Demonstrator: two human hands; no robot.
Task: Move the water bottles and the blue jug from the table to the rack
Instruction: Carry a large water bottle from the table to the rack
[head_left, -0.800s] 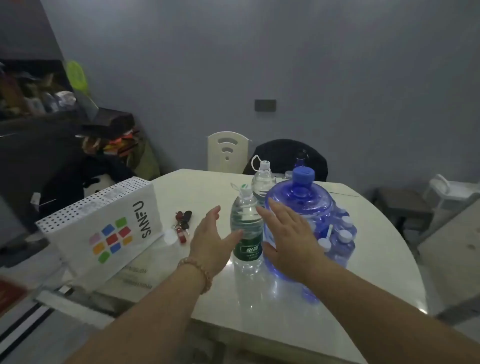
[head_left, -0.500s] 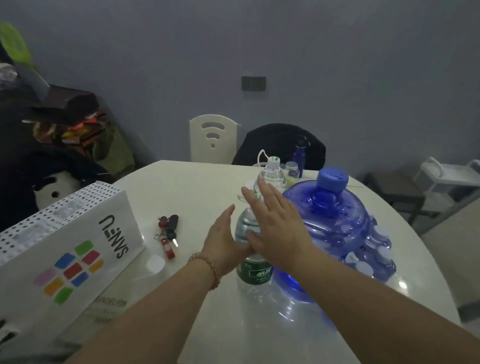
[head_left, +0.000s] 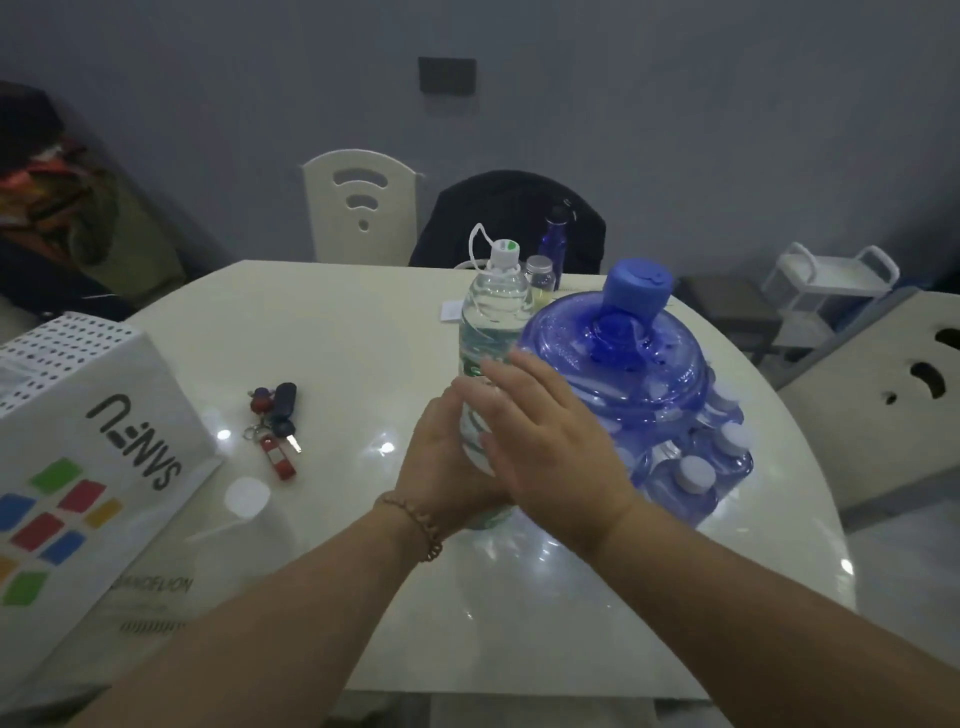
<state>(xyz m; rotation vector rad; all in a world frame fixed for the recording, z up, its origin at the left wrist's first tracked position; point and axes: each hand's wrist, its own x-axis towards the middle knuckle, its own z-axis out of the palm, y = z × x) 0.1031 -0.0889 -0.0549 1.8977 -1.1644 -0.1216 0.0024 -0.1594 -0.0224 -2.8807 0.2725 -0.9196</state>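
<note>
Water bottle (head_left: 493, 312) beside blue jug (head_left: 631, 374); left hand (head_left: 441, 462), right hand (head_left: 556, 452) flat-fingered against its sides.

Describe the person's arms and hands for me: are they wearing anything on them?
No sleeves or gloves are in view; the arms are uncovered as far as the picture shows. The left hand has a bracelet of small round brownish beads at its wrist. The right hand has nothing at its wrist. No ring or watch shows.

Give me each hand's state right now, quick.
Left hand: open, straight fingers pressed against the left side of the clear water bottle.
Right hand: open, straight fingers laid against the bottle's right side.
</note>
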